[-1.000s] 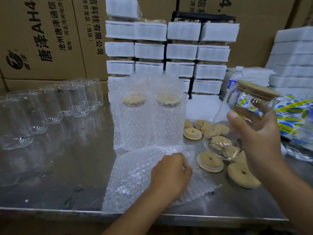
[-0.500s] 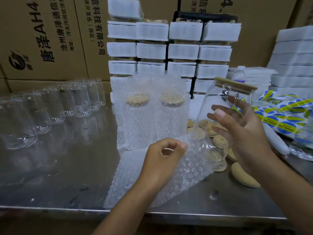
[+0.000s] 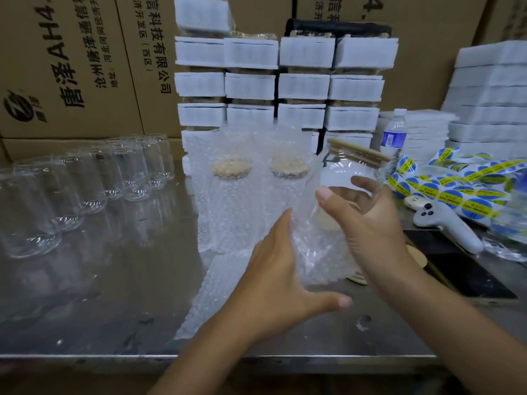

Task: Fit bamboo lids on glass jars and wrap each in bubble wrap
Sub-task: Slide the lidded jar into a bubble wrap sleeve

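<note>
Over on the left a crowd of bare glass jars (image 3: pixel 85 192) stands on the steel table (image 3: pixel 114 315), clear and round-shouldered, with no lids on them, so I'd say most of the job is yet to do. Toward the middle two wrapped jars (image 3: pixel 231 201) stand upright side by side. Each is cloudy under dimpled wrap with a pale bamboo disc showing through at the top, and those I'd count as finished. In front of them lies a flat pile of bubble wrap (image 3: pixel 216 295), soft and pebbly against the hard, shiny metal. The left hand (image 3: pixel 273 280) has its fingers straight and its thumb spread wide, lying flat against a raised sheet (image 3: pixel 313 249) of wrap and propping it rather than pinching it. Just right of it the right hand (image 3: pixel 368 220) curls thumb and fingers round the lidded jar (image 3: pixel 348 172), held off the table and tipped a little, its flat bamboo lid (image 3: pixel 358 151) already seated. The sheet touches the jar's near side, so I judge that wrapping this third one is only beginning. Loose lids (image 3: pixel 417 255) peek out beside the right wrist, and farther right lies a strip of round blue-and-yellow stickers (image 3: pixel 456 192)
</note>
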`<act>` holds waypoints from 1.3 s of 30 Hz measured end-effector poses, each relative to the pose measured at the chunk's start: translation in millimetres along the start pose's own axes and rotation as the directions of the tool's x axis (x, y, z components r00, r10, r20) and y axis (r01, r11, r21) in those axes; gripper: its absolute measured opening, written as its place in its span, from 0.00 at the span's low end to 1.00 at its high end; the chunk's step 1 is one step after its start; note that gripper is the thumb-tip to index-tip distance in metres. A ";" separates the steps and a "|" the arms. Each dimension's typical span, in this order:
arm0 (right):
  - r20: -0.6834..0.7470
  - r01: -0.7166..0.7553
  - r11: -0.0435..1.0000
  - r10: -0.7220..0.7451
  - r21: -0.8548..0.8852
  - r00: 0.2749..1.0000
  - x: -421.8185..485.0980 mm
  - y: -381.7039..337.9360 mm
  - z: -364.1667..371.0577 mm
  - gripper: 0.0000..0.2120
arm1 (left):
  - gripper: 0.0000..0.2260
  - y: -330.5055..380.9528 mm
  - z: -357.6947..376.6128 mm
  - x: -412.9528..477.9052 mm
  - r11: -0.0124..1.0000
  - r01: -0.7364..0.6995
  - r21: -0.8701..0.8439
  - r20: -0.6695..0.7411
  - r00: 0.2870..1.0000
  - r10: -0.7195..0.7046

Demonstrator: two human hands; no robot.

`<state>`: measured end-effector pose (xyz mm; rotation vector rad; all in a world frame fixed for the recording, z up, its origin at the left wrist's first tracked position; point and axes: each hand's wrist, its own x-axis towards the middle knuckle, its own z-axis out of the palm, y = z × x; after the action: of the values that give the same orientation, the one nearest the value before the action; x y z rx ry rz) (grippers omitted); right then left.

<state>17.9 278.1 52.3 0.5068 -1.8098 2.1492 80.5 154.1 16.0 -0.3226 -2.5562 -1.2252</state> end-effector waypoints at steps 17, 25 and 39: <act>0.300 0.179 0.794 0.005 -0.581 0.954 -10.2 -14.7 19.2 0.44 | 0.33 -7.3 -23.1 10.1 0.935 -0.125 -0.331 -0.449 0.892 -0.040; 0.580 0.125 0.905 0.150 -0.406 0.801 0.5 -10.2 11.0 0.33 | 0.26 -17.1 -53.0 11.4 0.805 -0.111 -0.583 -0.347 0.930 -0.123; 0.380 0.189 0.982 -0.175 0.002 0.908 -19.0 18.4 80.6 0.25 | 0.25 -14.8 -86.4 11.1 0.785 -0.121 -0.608 -0.351 0.928 -0.128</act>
<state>33.6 195.6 39.8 1.1031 -1.8929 1.9894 79.2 78.1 60.8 -0.1846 -1.7678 -1.9072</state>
